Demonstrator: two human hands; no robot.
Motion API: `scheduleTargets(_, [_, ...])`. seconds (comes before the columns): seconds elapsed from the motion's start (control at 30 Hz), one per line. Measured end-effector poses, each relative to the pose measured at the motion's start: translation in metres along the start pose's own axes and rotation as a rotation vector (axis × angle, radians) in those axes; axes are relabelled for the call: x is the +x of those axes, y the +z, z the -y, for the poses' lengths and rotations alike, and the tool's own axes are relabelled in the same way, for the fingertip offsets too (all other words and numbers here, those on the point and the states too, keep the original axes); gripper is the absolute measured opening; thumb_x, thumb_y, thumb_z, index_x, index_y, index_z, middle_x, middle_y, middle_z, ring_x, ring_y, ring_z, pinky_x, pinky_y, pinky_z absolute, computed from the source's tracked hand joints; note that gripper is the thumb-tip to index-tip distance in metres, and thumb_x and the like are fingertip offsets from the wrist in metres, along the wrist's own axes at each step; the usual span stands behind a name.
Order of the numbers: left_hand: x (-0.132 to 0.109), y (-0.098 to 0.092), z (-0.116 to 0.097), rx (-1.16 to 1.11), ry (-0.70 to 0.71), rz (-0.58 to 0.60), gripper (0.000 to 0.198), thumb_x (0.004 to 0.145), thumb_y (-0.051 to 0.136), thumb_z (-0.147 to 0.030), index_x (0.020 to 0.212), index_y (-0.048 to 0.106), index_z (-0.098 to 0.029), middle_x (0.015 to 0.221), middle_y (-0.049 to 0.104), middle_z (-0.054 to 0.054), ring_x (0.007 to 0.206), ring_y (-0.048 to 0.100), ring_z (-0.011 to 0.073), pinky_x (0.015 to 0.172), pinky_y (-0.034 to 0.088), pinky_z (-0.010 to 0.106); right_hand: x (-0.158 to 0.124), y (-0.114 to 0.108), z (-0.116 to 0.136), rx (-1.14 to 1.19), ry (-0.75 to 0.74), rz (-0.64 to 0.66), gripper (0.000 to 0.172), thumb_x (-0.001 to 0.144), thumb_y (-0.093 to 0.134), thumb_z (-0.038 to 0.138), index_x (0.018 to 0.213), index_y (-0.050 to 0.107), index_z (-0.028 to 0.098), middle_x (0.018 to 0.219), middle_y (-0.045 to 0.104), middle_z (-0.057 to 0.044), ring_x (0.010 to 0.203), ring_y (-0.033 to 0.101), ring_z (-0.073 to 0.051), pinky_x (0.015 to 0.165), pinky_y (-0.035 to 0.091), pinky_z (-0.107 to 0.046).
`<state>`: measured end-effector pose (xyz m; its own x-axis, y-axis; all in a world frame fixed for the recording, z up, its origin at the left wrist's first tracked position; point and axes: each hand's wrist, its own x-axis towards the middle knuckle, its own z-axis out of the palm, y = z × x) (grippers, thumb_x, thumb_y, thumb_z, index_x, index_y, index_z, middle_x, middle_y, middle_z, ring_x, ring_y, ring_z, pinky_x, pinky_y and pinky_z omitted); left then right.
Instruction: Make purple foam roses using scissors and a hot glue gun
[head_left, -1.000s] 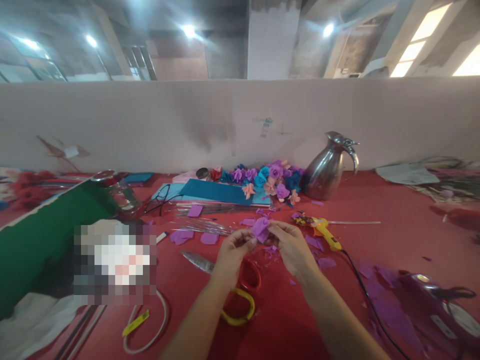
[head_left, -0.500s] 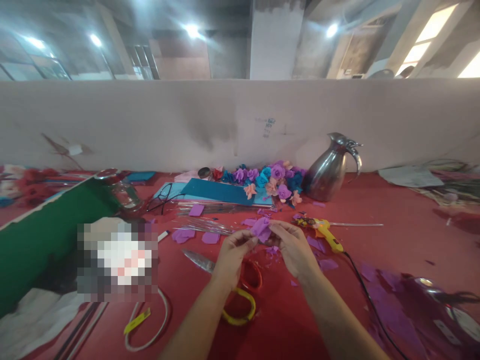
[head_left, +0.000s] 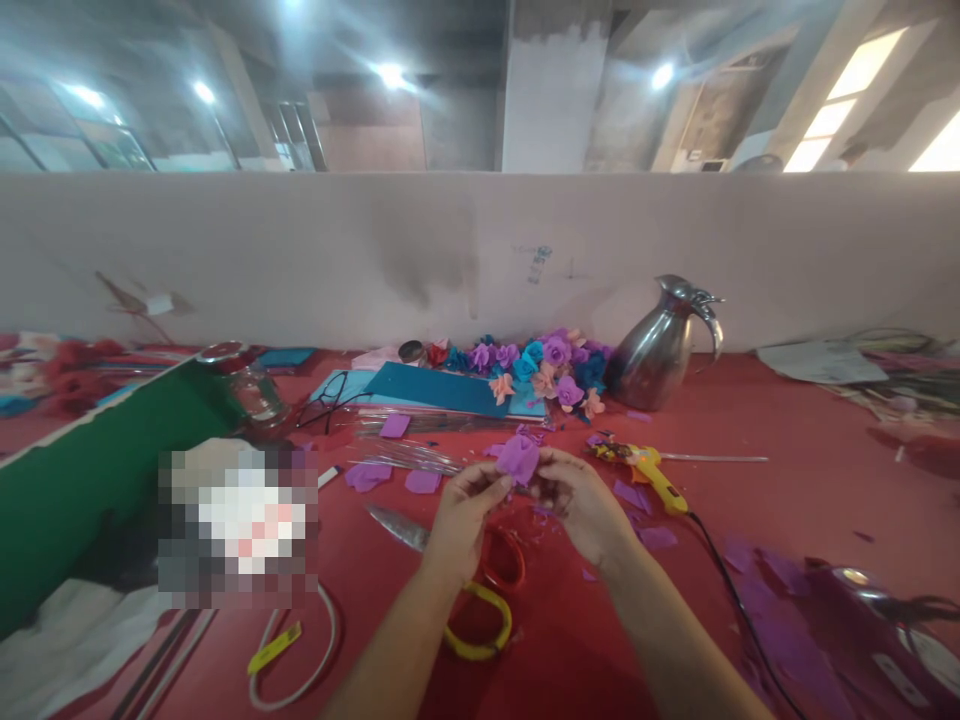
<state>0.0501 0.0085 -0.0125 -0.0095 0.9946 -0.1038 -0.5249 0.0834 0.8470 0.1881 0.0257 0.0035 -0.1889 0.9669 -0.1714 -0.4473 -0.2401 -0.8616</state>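
A purple crepe-paper petal piece (head_left: 519,459) is held up between my two hands over the red table. My left hand (head_left: 469,505) pinches its lower left side between thumb and fingers. On the other side, my right hand (head_left: 577,500) has its fingertips closed on the right edge of the paper. Scissors with one red and one yellow handle loop (head_left: 480,620) lie under my left wrist, the blade pointing to the left. A yellow glue gun (head_left: 660,478) rests on the table to the right of my right hand. Purple scraps (head_left: 424,482) are scattered around.
Behind my hands sit finished paper flowers (head_left: 559,365), a blue sheet stack (head_left: 439,388) and thin wires (head_left: 409,455). A steel jug (head_left: 654,350) stands at the back right. On the left are a green box (head_left: 112,440), a glass jar (head_left: 259,395) and a white cable (head_left: 330,640).
The purple paper has turned in my fingers and now shows a broader, rounded face. Both hands stay in nearly the same place, and the view has tipped up slightly.
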Motion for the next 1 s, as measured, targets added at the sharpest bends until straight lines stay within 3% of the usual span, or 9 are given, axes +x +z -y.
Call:
scheduleTargets(0.17, [-0.0008, -0.0005, 0.0022, 0.023, -0.034, -0.009, 0.017, 0.058, 0.078, -0.018, 0.068, 0.066, -0.014, 0.062, 0.058, -0.003, 0.057, 0.049, 0.0068, 0.059, 0.038, 0.019, -0.0023, -0.0018, 0.0018, -0.115, -0.14, 0.089, 0.019, 0.064, 0.06, 0.021, 0.08, 0.071, 0.019, 0.075, 0.07, -0.003, 0.07, 0.062, -0.018, 0.066, 0.048, -0.028])
scheduleTargets(0.3, [-0.0014, 0.0, 0.0027, 0.023, -0.044, -0.008, 0.018, 0.059, 0.078, -0.019, 0.07, 0.065, -0.015, 0.064, 0.058, -0.003, 0.059, 0.05, 0.0074, 0.059, 0.039, 0.019, -0.0054, 0.0017, 0.0012, -0.158, -0.175, 0.06, 0.018, 0.065, 0.068, 0.027, 0.082, 0.071, 0.02, 0.08, 0.071, -0.003, 0.077, 0.063, -0.02, 0.077, 0.049, -0.032])
scheduleTargets(0.57, [-0.0029, 0.0025, 0.0, 0.06, -0.055, -0.01, 0.018, 0.059, 0.078, -0.022, 0.067, 0.063, -0.015, 0.063, 0.057, -0.003, 0.059, 0.05, 0.0076, 0.058, 0.038, 0.019, -0.0067, 0.0052, 0.0034, -0.162, -0.169, 0.045, 0.015, 0.065, 0.071, 0.028, 0.078, 0.073, 0.021, 0.076, 0.071, -0.002, 0.073, 0.064, -0.018, 0.075, 0.049, -0.031])
scheduleTargets(0.8, [-0.0016, 0.0007, 0.0021, 0.11, -0.028, -0.006, 0.021, 0.061, 0.077, -0.024, 0.076, 0.064, -0.016, 0.067, 0.056, -0.002, 0.062, 0.05, 0.0083, 0.059, 0.039, 0.019, -0.0063, 0.0053, 0.0014, -0.184, -0.173, 0.033, 0.015, 0.065, 0.07, 0.028, 0.077, 0.073, 0.02, 0.075, 0.072, -0.002, 0.071, 0.064, -0.018, 0.074, 0.05, -0.031])
scheduleTargets(1.0, [-0.0031, 0.0017, 0.0002, 0.079, -0.035, 0.002, 0.021, 0.06, 0.078, -0.023, 0.075, 0.064, -0.017, 0.064, 0.054, -0.003, 0.061, 0.05, 0.0073, 0.058, 0.039, 0.017, -0.0056, 0.0041, 0.0007, -0.18, -0.16, -0.002, 0.014, 0.064, 0.071, 0.03, 0.074, 0.073, 0.021, 0.071, 0.071, -0.001, 0.065, 0.063, -0.017, 0.064, 0.05, -0.028])
